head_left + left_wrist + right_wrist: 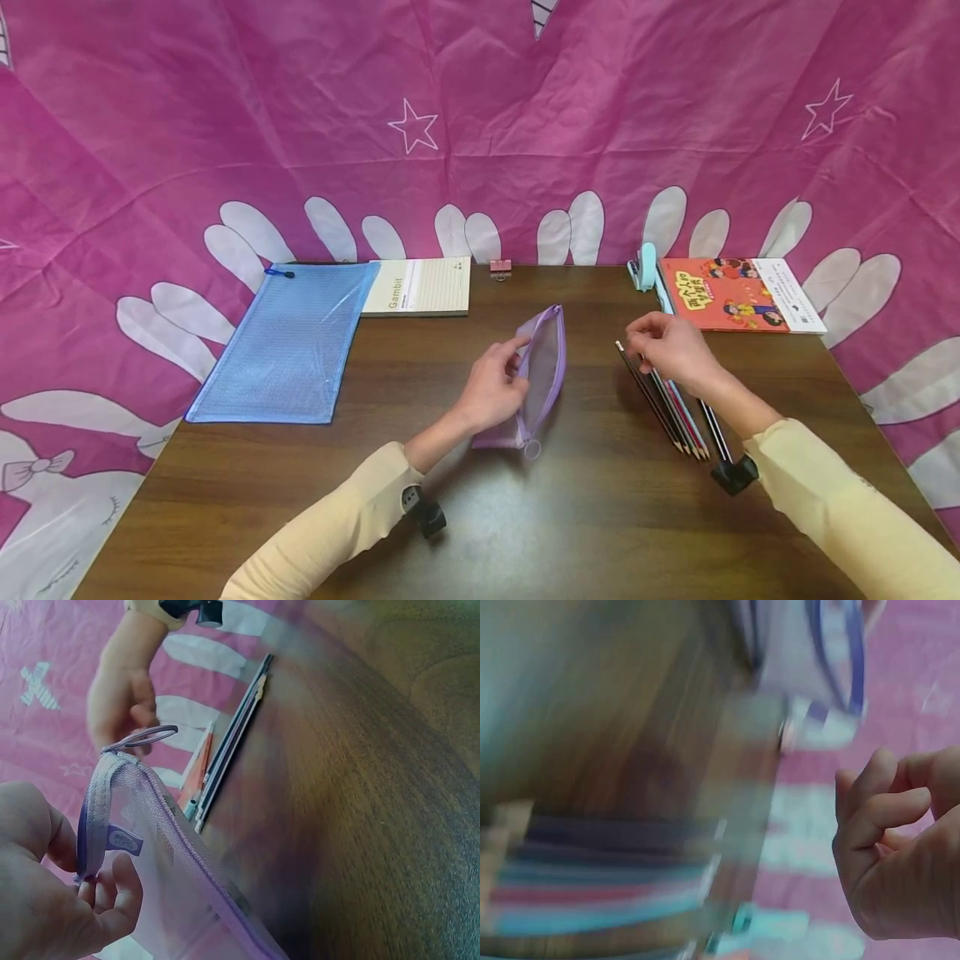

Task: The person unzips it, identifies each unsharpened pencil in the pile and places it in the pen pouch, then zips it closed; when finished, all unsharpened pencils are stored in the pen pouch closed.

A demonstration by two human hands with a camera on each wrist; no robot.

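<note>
my left hand (491,392) is pinching, seemingly steadying, the gaping lilac mesh zip pouch (542,379) mid-table; my right hand (678,348), empty, loosely curled, is hovering by the pencils (681,412), likely needing a fingertip pinch next.

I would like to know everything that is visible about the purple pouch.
The purple pouch looks like translucent mesh, with a zipper along its mouth, a ring pull at the near end and a small label. It is unzipped and gaping, left of the pencils. The left hand pinches one edge; whether its bottom touches the table is unclear.
</note>
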